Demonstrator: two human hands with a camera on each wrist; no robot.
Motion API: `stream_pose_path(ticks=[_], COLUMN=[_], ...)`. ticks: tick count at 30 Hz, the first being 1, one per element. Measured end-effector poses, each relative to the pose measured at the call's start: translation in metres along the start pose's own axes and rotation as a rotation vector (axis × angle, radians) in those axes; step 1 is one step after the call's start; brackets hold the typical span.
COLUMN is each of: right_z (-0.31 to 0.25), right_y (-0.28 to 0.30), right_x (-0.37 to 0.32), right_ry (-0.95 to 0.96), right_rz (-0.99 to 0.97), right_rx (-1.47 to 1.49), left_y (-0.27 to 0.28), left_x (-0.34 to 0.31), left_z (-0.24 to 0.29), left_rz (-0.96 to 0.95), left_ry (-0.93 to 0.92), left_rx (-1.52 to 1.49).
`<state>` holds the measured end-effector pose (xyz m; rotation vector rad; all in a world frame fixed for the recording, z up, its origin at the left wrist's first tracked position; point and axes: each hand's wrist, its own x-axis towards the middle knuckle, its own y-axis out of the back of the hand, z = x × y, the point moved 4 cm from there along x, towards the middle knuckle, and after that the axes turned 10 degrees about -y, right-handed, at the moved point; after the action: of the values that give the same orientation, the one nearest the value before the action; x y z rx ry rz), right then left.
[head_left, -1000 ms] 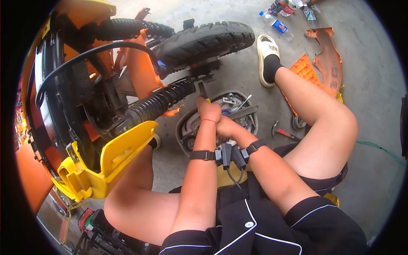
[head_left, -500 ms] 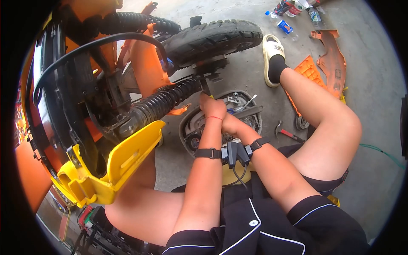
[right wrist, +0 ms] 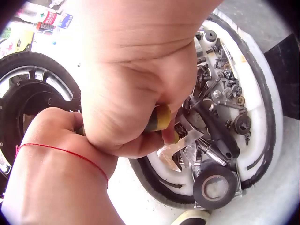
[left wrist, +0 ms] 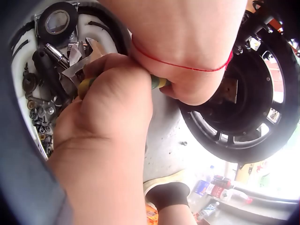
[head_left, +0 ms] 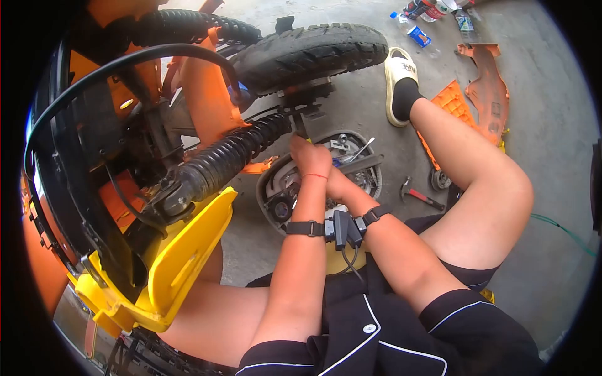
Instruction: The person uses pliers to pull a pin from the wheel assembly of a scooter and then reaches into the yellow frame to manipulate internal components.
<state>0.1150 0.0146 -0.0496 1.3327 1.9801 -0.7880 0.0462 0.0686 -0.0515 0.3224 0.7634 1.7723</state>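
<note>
My left hand, with a red string round its wrist, grips a long tool close to the wheel hub. The tool's yellow and dark-green handle runs on into my right hand, whose fingers are curled round its near end. A dark metal end sticks out past my left hand toward the axle of the black-tyred wheel; the hands hide most of the tool, so I cannot tell its exact kind. A coil-spring shock absorber lies just left of my left hand.
Under my hands is a tray-like shell with loose bolts, black tape and tools. A yellow panel juts from the scooter on the left. On the floor lie a hammer, orange panels and plastic bottles.
Both hands keep their grip on the tool, and its place by the axle is much the same. The yellow panel and near scooter frame have shifted slightly down and left in the head view.
</note>
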Motion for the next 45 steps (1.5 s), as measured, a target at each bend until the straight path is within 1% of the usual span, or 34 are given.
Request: stream_pose_path(ticks=[2,4,5,7,9,10,12,14,16,17,18,19,20,22,24,28,30,31,32,33,34,35,36,37,38,39,40,41,43,45], right_z=[-0.011,-0.014,-0.016,-0.012,-0.004,0.001,0.006,0.008,0.008,0.007,0.009,0.015,0.020,0.020,0.024,0.028,0.028,0.017,0.004,-0.004,-0.003,-0.006,-0.012,-0.014,-0.014,-0.014,-0.015,-0.017,-0.025,-0.027], right_y=[0.001,0.001,0.002,0.002,0.004,0.004,0.002,0.001,-0.002,-0.004,-0.005,-0.004,-0.005,-0.007,-0.009,-0.011,-0.009,-0.011,-0.010,-0.009,-0.010,-0.010,-0.011,-0.014,-0.013,-0.011,-0.011,-0.013,-0.015,-0.017], right_x=[-0.008,-0.011,-0.011,-0.008,-0.002,0.003,0.007,0.006,0.006,0.006,0.006,0.009,0.013,0.016,0.013,0.016,0.016,0.009,0.001,-0.004,-0.002,-0.001,-0.004,-0.007,-0.013,-0.018,-0.018,-0.020,-0.026,-0.021], right_ry=[0.018,0.034,0.026,0.018,-0.038,-0.037,-0.039,-0.058,-0.074,-0.082,-0.092,-0.093,-0.102,-0.108,-0.095,-0.134,-0.016,-0.018,0.030,0.078,0.078,0.126,0.172,0.169,0.066,-0.039,-0.005,-0.005,-0.022,-0.005], right_rz=[0.010,0.015,0.029,0.040,0.031,0.030,-0.030,-0.035,-0.046,-0.068,-0.089,-0.088,-0.116,-0.147,-0.107,-0.102,0.026,0.026,0.125,0.223,0.223,0.284,0.345,0.344,0.466,0.589,0.638,0.640,0.711,0.704], right_rx=[0.009,0.023,-0.016,-0.056,0.109,0.109,0.209,0.225,0.241,0.330,0.419,0.419,0.459,0.493,0.413,0.446,0.301,0.300,0.130,-0.041,-0.041,-0.068,-0.094,-0.094,-0.148,-0.201,-0.241,-0.241,-0.297,-0.288], left_y=[0.001,0.005,0.007,0.006,0.004,0.003,0.002,0.002,0.009,0.012,0.022,0.026,0.027,0.025,0.025,0.023,0.023,0.021,0.021,0.018,0.015,0.013,0.011,0.009,0.009,0.004,-0.001,0.000,0.003,0.006], left_x=[0.001,0.002,0.003,0.004,0.004,0.004,0.004,0.002,0.004,0.003,0.001,-0.002,-0.003,-0.003,-0.003,0.001,0.001,0.001,0.002,0.004,0.005,0.006,0.008,0.008,0.009,0.007,0.005,0.005,0.005,0.008], left_z=[0.002,0.004,0.006,0.006,0.008,0.008,0.008,0.008,0.012,0.014,0.024,0.028,0.028,0.025,0.021,0.016,0.013,0.012,0.009,0.004,-0.002,-0.010,-0.014,-0.017,-0.022,-0.024,-0.023,-0.024,-0.017,-0.016], left_rz=[0.001,-0.002,-0.002,-0.064,-0.061,-0.058,-0.055,-0.056,-0.014,-0.016,-0.088,-0.159,-0.159,-0.283,-0.271,-0.247,-0.245,-0.243,-0.244,-0.239,-0.234,-0.234,-0.267,-0.297,-0.297,-0.405,-0.510,-0.511,-0.571,-0.584], left_ry=[0.011,0.026,0.027,0.073,0.070,0.066,0.050,0.035,0.009,0.008,0.110,0.213,0.214,0.284,0.292,0.289,0.272,0.248,0.249,0.203,0.157,0.159,0.109,0.060,0.060,0.172,0.285,0.284,0.273,0.292], left_rx=[-0.011,-0.083,-0.080,-0.084,-0.052,-0.021,-0.008,0.006,-0.002,0.000,0.040,0.078,0.077,0.127,0.109,0.090,0.069,0.048,0.047,0.020,-0.007,-0.006,-0.082,-0.158,-0.159,-0.449,-0.741,-0.742,-0.866,-0.883])
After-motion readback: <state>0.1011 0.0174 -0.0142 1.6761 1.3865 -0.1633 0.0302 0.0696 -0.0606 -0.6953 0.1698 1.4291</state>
